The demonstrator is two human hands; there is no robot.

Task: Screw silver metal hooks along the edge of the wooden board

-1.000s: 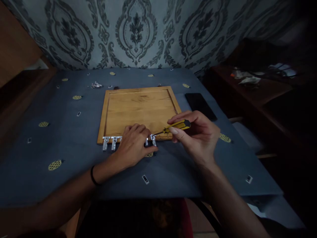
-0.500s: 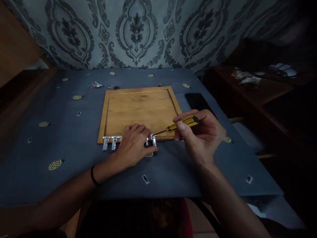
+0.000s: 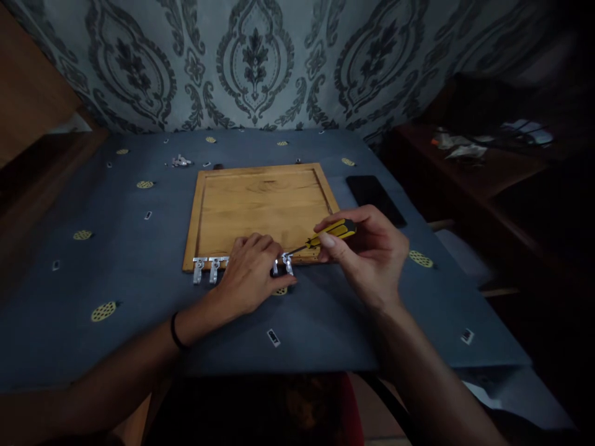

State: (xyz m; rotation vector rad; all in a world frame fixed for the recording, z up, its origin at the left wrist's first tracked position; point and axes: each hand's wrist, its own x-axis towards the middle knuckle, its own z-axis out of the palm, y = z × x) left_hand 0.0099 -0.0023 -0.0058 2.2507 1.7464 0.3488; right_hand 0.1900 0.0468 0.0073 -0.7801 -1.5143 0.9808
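Note:
A square wooden board [image 3: 260, 204] with a raised rim lies on the blue cloth. Along its near edge runs a strip of silver metal hooks [image 3: 207, 266]. My left hand [image 3: 253, 272] rests on that strip, fingers curled down over it and pressing it against the board. My right hand [image 3: 369, 254] is closed round a yellow and black screwdriver [image 3: 332, 231]. The screwdriver's tip points left and down onto the hook piece [image 3: 288, 262] just right of my left fingers.
A black phone [image 3: 375, 198] lies right of the board. A small pile of metal parts [image 3: 180, 161] sits at the back left. Yellow dotted discs [image 3: 103, 311] and small tags [image 3: 273, 337] are scattered on the cloth. A dark side table [image 3: 469, 161] stands at the right.
My right hand swung the screwdriver handle out to the right, then back left, with the tip staying on the hook piece. My left hand has stayed put.

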